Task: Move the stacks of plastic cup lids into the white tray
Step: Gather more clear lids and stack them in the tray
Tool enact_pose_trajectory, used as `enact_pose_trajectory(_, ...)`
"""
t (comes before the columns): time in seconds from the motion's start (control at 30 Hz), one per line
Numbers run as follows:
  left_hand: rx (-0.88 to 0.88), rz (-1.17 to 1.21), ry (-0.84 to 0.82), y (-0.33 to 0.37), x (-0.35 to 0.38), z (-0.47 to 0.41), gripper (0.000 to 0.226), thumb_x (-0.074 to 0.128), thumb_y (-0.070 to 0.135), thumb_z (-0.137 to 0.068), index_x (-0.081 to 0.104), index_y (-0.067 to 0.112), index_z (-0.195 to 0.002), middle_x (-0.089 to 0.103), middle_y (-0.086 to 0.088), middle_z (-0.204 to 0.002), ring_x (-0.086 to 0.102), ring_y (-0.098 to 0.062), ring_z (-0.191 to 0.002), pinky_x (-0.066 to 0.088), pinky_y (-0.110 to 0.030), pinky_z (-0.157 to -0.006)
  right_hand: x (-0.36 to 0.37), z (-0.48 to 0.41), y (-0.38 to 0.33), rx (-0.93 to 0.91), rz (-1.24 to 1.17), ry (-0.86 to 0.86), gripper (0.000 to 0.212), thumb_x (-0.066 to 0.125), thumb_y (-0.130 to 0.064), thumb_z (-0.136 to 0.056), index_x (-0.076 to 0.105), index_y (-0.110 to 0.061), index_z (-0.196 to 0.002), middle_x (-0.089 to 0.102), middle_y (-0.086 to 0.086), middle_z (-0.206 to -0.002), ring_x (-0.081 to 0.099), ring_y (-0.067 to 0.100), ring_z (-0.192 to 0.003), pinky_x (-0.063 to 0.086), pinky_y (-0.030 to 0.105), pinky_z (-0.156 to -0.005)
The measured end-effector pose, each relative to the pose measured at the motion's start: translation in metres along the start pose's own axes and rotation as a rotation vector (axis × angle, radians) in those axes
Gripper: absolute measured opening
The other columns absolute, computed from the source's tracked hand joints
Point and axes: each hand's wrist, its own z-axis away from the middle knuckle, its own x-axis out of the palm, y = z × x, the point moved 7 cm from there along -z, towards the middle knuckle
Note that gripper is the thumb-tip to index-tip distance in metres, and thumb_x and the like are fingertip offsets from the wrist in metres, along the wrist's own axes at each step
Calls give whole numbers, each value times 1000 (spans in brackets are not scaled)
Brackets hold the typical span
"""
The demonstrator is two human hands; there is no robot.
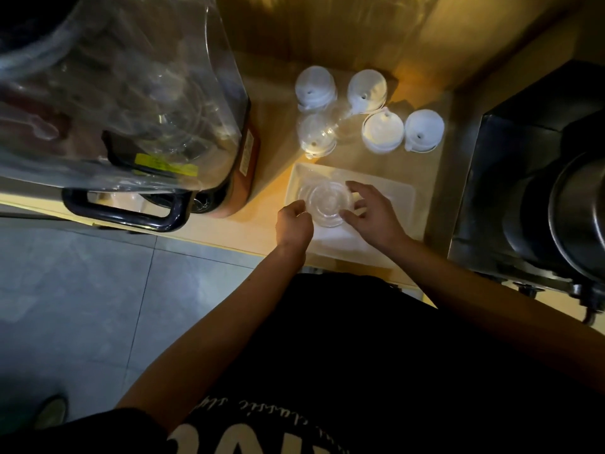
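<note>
A big clear plastic hood (114,93) on a dark base with a black loop handle (124,211) fills the left end of the wooden counter (271,132), crowding the tray's left side. A black machine (540,191) with a round metal drum stands hard against the right end, so the working space is the gap between the two. Grey floor tiles (98,283) show lower left.

In that gap the white tray (393,191) lies at the counter's near edge. It holds one clear stack of lids (327,203), towards its left half.

Behind the tray, on the bare counter, five more stacks stand close together: two white stacks at the back (316,88) (367,90), and in front of them a clear domed stack (317,134) and two more white ones (382,131) (424,129).

The left hand (294,224) has curled fingers pinching the left rim of the clear stack in the tray. The right hand (370,211) cups its right side, thumb near, fingers arched over the far edge.
</note>
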Motion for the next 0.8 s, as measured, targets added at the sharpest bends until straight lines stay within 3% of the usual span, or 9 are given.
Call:
enact_pose_trajectory(0.1,-88,88,-45,-6,6,-1,55,44,0,-83,49,3,-137,51,-18,-140,49,-33,-132,40,-48,-112,4,-3,6,53,9,-15,59,73,-21,-84,49,-15,-138,52,4,-136,59,16,-93,50,29,-86)
enact_pose_trajectory(0.3,-180,180,-54,-18,11,-4,60,47,3,-76,50,7,-137,53,-14,-138,50,-30,-128,41,-45,-111,14,-9,12,71,23,-48,58,72,-19,-84,50,-14,-137,54,6,-134,61,25,-99,51,41,-93)
enact_pose_trajectory(0.43,-189,194,-42,-23,11,-13,72,48,12,-61,53,7,-133,57,-16,-135,53,-31,-126,43,-45,-109,20,-13,12,85,26,-52,58,72,-17,-83,50,-12,-136,56,7,-131,60,26,-101,50,45,-95)
enact_pose_trajectory(0.57,-183,214,-4,-26,12,-23,71,49,13,-59,55,9,-130,58,-18,-133,56,-33,-124,45,-46,-107,25,-19,13,115,31,-42,58,71,-19,-83,49,-15,-137,56,4,-131,60,24,-103,50,41,-96)
enact_pose_trajectory(0.63,-171,174,15,-24,11,-23,68,48,12,-60,57,9,-127,60,-21,-129,60,-36,-116,50,-45,-100,27,-23,12,121,42,-40,57,70,-19,-84,48,-15,-137,56,4,-131,59,22,-103,50,39,-95)
enact_pose_trajectory(0.73,-124,125,18,-19,11,-21,51,49,11,-67,63,11,-116,68,-17,-109,60,-26,-83,49,-31,-71,32,-29,13,133,69,-53,56,69,-20,-85,49,-16,-137,56,5,-129,59,23,-103,50,40,-95)
enact_pose_trajectory(0.8,-85,131,28,-15,12,-20,46,49,10,-72,63,12,-115,69,-9,-103,58,-21,-81,47,-27,-69,35,-32,14,143,81,-57,56,68,-18,-85,48,-15,-137,55,6,-131,59,23,-104,50,39,-96)
